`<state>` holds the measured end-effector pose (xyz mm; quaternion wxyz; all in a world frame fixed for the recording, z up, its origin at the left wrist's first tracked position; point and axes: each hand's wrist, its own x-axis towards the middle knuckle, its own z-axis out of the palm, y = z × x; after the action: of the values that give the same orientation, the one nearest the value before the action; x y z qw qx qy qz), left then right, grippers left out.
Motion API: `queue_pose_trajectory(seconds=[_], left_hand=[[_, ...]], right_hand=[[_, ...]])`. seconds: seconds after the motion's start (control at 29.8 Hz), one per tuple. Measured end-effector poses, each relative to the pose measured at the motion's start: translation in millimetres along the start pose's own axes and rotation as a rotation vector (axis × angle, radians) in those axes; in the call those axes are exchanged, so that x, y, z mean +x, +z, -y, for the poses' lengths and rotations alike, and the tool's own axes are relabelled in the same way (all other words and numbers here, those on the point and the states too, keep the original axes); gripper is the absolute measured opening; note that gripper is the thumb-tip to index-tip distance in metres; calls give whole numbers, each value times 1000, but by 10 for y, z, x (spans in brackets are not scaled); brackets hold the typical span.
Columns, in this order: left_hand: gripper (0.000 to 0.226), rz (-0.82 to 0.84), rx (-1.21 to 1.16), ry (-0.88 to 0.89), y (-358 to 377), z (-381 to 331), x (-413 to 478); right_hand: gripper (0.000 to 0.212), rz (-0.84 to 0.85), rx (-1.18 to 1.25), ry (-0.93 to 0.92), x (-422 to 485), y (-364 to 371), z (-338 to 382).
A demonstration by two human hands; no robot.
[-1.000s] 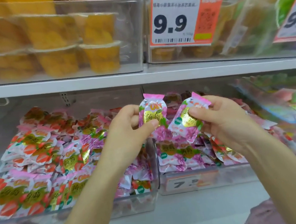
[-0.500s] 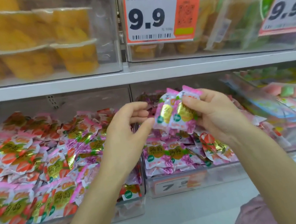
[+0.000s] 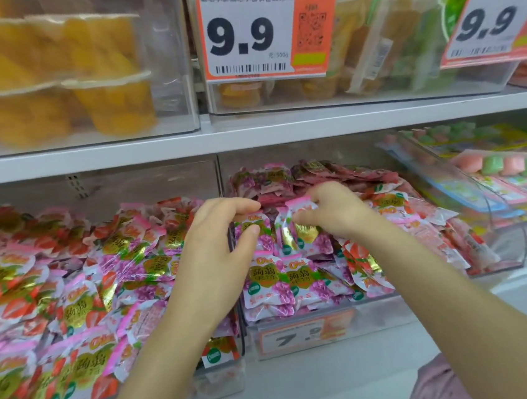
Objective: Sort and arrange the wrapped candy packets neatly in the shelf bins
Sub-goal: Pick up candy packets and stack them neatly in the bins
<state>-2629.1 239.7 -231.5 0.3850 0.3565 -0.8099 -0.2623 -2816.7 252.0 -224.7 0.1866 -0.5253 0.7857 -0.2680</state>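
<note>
White shelf board (image 3: 281,129) spans the whole view, with clear plastic bins above and below it. Below it, the left bin (image 3: 210,383) is heaped with strawberry-print packets (image 3: 53,286), with a few purple grape-print ones mixed in. Just beside it, the middle bin (image 3: 382,320) holds grape-print packets (image 3: 280,282) stacked at its front left and strawberry-print ones on its right side. A 3rd bin (image 3: 507,238), tilted, sits further right with pastel pink and green sweets (image 3: 512,165). Above the board, yellow jelly cups (image 3: 109,101) fill the upper left bin. An orange price tag (image 3: 248,32) reading 9.9 hangs on the next bin, and a 2nd 9.9 tag (image 3: 490,22) is at far right. A smaller tag (image 3: 302,335) on the middle bin's front reads 7.9, partly blurred.

2 bare forearms extend from the bottom edge to the middle bin. The left hand (image 3: 218,246) is at that bin's left wall, thumb and curled forefinger pinching the 1st grape packet (image 3: 255,224), which stands upright. The right hand (image 3: 331,211), just beside it, curls its fingers over the pink top seam of the 2nd grape packet (image 3: 301,231), also upright. Blur softens these fingertips, so the grip is probably a pinch. Both held packets sit side by side, low against the grape stack inside the middle bin.
</note>
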Motion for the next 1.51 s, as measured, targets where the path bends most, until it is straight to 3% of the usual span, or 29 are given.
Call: queue_pose_trajectory(seconds=[0.07,0.27,0.37,0.57,0.67,0.77,0.84,1.07,1.37,1.51], left_hand=[[26,4,-4,6,-3,10,3],[24,-3,-9,-3,18,11,15],[24,-3,-6,0,15,7,13],[24,6,-10,3,-2,4,5],[23,2,-6,0,3,7,8],[23,-5,-9,3,7,10,7],[23,-11,-15,7,5,14,4],[23,-9,-23,5,10,16,0],[24,-43,-42,7,-16,18,-22],[25,-112,-121,-37,-127,33,-61]], right_hand=[[51,-9,-50,-19,0,-20,-23],[34,-132,30,-20,-13,-199,-149],[58,-93,61,3,53,-87,-128],[37,-204,-299,-152,-57,18,-153],[35,-41,-340,-245,-122,-4,-208],[50,197,-389,-278,-73,32,-251],[55,251,-422,-290,-35,67,-279],[50,139,-478,-297,57,119,-342],[46,201,-433,-293,11,30,-338],[38,123,-364,-316,-12,19,-341]])
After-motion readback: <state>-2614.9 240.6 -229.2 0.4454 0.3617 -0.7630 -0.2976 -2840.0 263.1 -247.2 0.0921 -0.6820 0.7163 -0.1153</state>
